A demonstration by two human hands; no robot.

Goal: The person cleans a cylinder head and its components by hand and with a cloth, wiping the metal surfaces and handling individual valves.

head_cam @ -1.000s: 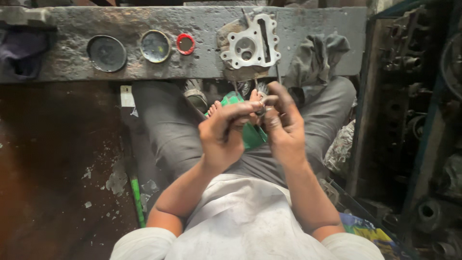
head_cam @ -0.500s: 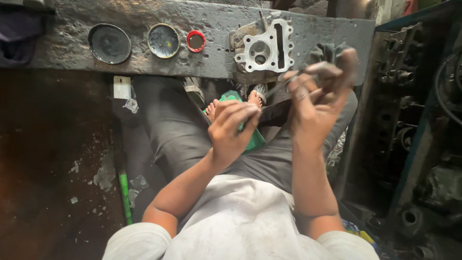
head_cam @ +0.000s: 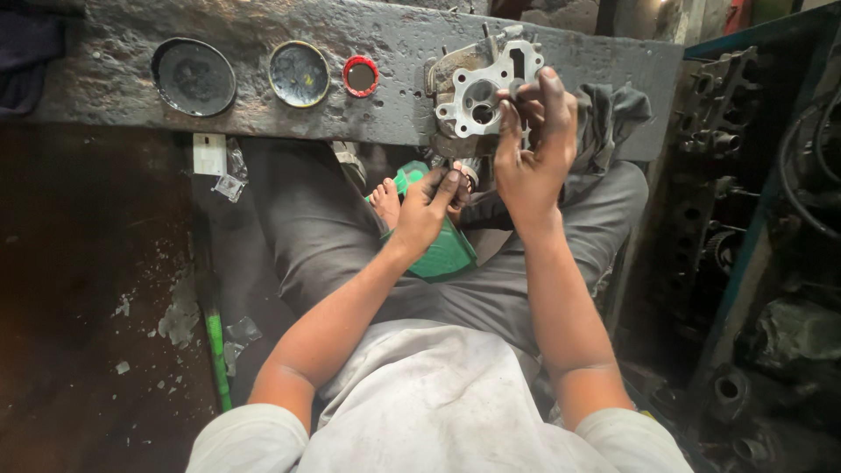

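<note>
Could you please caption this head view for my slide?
Right hand reaches the metal engine casting on the bench; left hand rests near green sandal.

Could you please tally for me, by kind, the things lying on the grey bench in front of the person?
Round metal lids: 2
Red ring: 1
Pale metal engine part with holes: 1, right hand at it
Grey rag: 1
Total: 5

two round tins | red ring | grey rag | green stick

Grimy bench: two round lids, red ring, metal gasket plate, grey rag.
</note>
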